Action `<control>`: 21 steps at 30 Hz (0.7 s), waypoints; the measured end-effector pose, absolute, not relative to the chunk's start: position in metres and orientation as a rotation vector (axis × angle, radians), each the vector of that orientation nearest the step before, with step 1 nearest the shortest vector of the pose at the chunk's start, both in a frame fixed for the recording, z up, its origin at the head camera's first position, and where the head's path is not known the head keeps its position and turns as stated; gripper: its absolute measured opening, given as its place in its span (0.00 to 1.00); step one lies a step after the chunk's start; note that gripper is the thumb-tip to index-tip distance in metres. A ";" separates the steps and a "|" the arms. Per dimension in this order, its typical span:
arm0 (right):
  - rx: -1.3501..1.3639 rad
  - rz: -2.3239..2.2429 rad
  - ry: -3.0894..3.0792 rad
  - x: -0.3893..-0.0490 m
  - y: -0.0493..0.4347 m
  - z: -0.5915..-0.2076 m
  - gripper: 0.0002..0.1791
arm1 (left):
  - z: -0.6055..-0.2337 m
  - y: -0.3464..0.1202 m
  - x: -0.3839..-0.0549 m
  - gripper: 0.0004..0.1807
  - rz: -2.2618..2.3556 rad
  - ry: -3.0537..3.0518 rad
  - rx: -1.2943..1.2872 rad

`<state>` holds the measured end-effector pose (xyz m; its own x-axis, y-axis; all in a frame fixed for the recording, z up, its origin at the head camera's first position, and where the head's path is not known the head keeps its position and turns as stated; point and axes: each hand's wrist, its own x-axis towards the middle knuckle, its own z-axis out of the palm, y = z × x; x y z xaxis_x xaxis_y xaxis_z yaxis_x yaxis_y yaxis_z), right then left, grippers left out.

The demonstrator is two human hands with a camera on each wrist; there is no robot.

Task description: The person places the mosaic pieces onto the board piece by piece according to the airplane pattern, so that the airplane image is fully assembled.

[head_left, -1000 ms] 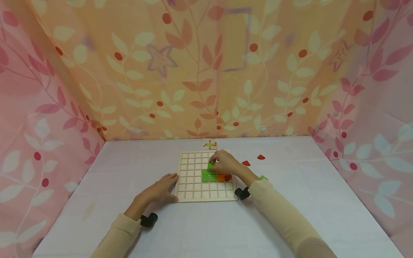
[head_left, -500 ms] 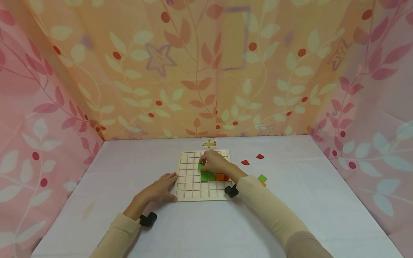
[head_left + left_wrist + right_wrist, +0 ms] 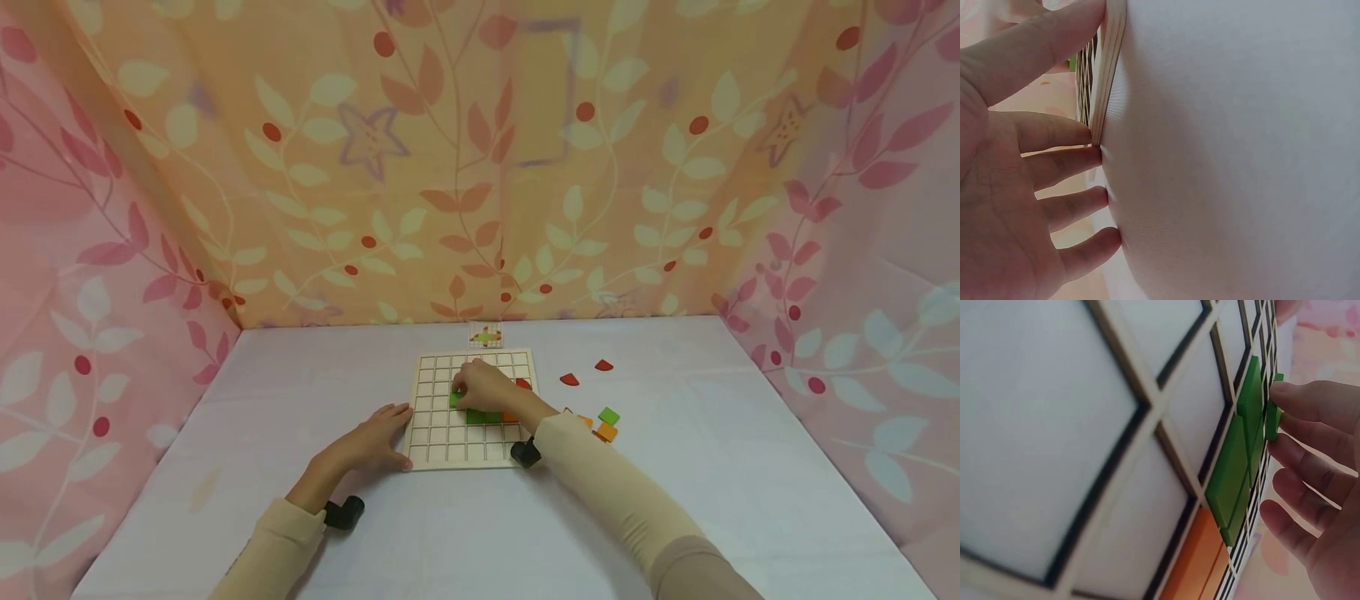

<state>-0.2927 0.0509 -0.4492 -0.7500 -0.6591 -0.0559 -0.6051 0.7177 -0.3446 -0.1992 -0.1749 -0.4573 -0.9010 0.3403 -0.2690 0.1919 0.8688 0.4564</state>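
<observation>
A wooden grid board (image 3: 431,454) lies on the white table, with green, orange and red tiles set in its cells. My right hand (image 3: 486,388) is over the board's middle and pinches a green square tile (image 3: 1273,422) between thumb and fingers, left of the green tiles (image 3: 1229,472) in the grid. Beside those sits an orange tile (image 3: 1194,562). My left hand (image 3: 373,440) touches the board's left edge; in the left wrist view its fingers (image 3: 1054,169) are fairly straight against the rim. Part of the tile pattern is hidden under my right hand.
A small pattern card (image 3: 486,335) lies behind the board. To the right are two red quarter-round pieces, one nearer the board (image 3: 569,379), plus a loose green tile (image 3: 609,415) and several orange pieces (image 3: 606,432). Floral cloth (image 3: 480,167) walls in the table.
My right hand has shifted left and slightly nearer across the board with the green tile. Its sleeve has uncovered more loose pieces on the right. My left hand stays at the edge.
</observation>
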 end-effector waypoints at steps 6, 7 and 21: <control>-1.018 -0.427 2.751 -0.292 0.050 -0.452 0.13 | -0.456 -0.175 -0.199 0.51 0.617 2.696 0.393; -1.021 -0.425 2.751 -0.292 0.049 -0.452 0.13 | -0.456 -0.174 -0.199 0.51 0.618 2.696 0.393; -0.991 -0.514 2.745 -0.293 0.053 -0.452 0.15 | -0.457 -0.175 -0.199 0.50 0.617 2.696 0.390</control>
<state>-0.2935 0.0531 -0.4516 -0.7621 -0.6456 -0.0492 -0.5841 0.7183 -0.3780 -0.1994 -0.1747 -0.4573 -0.9020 0.3369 -0.2701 0.1860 0.8676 0.4611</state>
